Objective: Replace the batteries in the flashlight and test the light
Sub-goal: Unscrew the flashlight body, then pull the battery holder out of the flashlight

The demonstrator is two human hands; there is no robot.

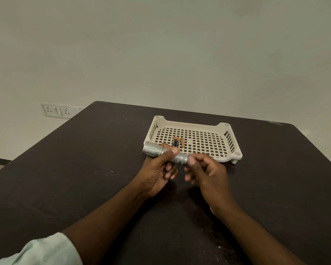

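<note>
Far left on the wall: a socket panel (56, 111), beyond the dark table (65, 178). Low in the view, a pale green sleeve (44, 251) on the left arm. Above the table, the left hand (157, 169) wrapped round the barrel of the silver flashlight (165, 154), thumb laid along the top, wide head pointing left. Held in the air, just in front of the tray's near edge, lying roughly level. At the tail end, the right hand (204, 171) with thumb and forefinger pinching the tail cap (185, 159), other fingers loosely curled. Cap apparently seated on the body, so probably early: being unscrewed, or possibly tightened, impossible to tell which. Behind, in the cream perforated tray (224, 148), three small batteries (178, 142) side by side. Whether old or new, cannot tell. No beam visible; test still to come.
</note>
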